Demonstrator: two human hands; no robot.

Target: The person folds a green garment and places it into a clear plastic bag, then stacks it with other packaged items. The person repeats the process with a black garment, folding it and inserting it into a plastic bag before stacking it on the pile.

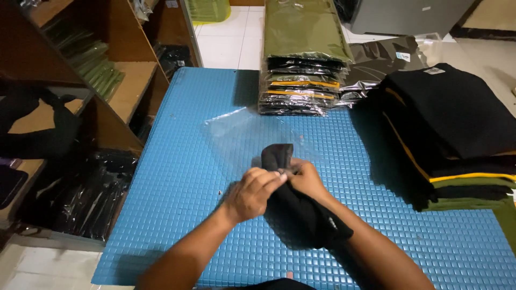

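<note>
Both hands meet near the middle of the blue studded mat (177, 177) that covers the worktop. The left hand (257, 192) has its fingers curled shut over the top of a rolled black garment (293, 207); the right hand (307, 180) is closed on the same garment from the other side, its fingertips touching those of the left. The garment's upper end (278, 154) sticks up past the knuckles toward the far edge, and its bulk lies under the right forearm toward the near edge.

Just beyond the hands a clear plastic bag (242, 134) lies flat on the mat, and the garment's upper end overlaps its near part. Whether that end is inside the bag or only on top of it cannot be told.

At the far edge, middle, stands a stack of bagged garments (301, 80), olive on top with black and yellow-trimmed ones below. Just right of it lies a dark, shiny bagged piece (376, 62). Along the right edge sits a pile of unbagged folded garments (451, 123), mostly black, with yellow trim and olive layers showing low down.

Left of the worktop is a wooden shelf unit (126, 80): green packs (91, 62) lie on an upper shelf, black bagged items (86, 193) fill the bottom, and a black bag (37, 121) hangs at the far left. White floor tiles (226, 37) show beyond the far edge.
</note>
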